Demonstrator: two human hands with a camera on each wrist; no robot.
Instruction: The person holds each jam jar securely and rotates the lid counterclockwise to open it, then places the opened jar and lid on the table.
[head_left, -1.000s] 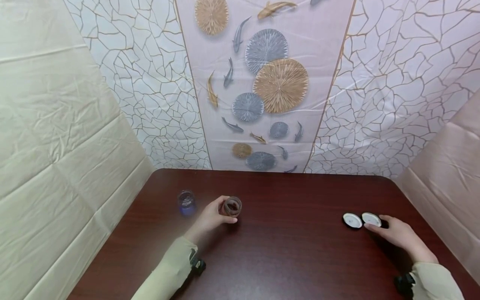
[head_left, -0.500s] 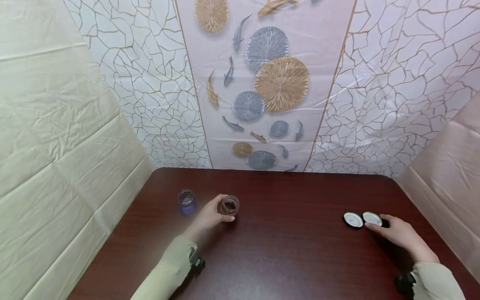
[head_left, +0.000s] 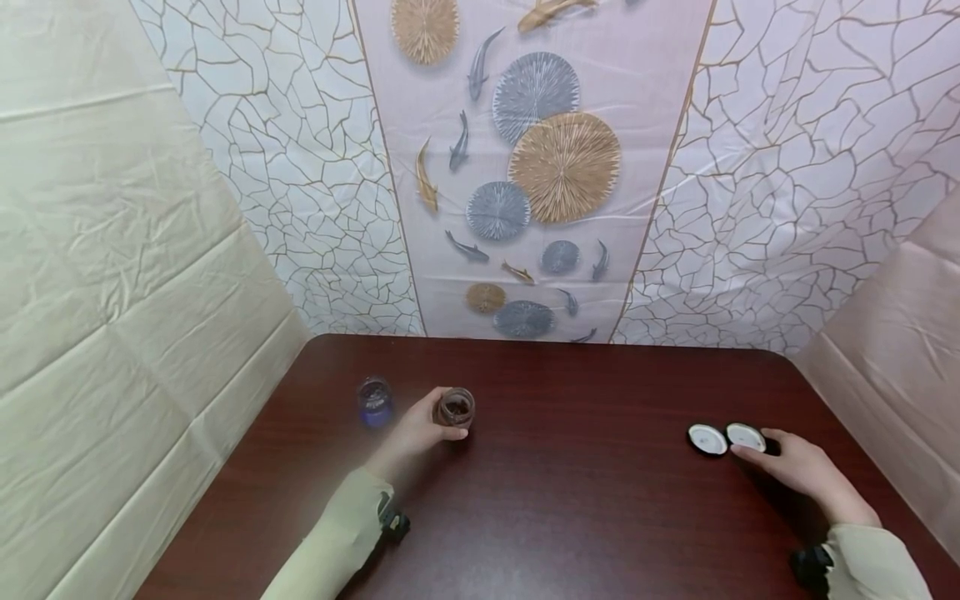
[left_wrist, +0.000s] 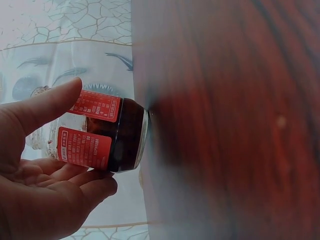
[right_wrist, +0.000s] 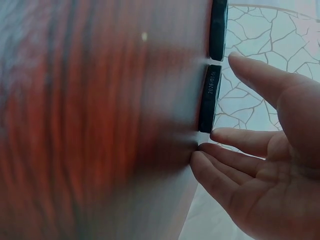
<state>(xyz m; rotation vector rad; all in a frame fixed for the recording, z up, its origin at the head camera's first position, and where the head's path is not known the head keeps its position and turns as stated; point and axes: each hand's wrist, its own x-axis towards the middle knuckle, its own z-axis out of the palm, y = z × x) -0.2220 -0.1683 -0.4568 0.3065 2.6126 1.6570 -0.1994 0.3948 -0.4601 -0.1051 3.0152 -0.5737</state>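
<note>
My left hand (head_left: 416, 429) grips a small glass jar (head_left: 456, 408), its mouth uncovered and facing up. In the left wrist view the jar has red labels (left_wrist: 85, 148) and dark brown contents low down, its base right at the tabletop. Thumb and fingers lie on opposite sides of the glass. Two black-rimmed jar lids lie side by side at the right, white insides up: the left lid (head_left: 707, 439) and the right lid (head_left: 746, 437). My right hand (head_left: 802, 467) rests at the right lid, fingertips at its edge; in the right wrist view its thumb stands slightly off the rim.
A second clear jar (head_left: 375, 402) with something blue low in it stands to the left of my left hand. The dark red-brown table (head_left: 570, 500) meets a patterned cloth (head_left: 525, 167) at the back. Plain cloth (head_left: 135, 292) hangs along the left side.
My left hand has shifted the held jar slightly to the left. The right hand and the two lids stay where they were.
</note>
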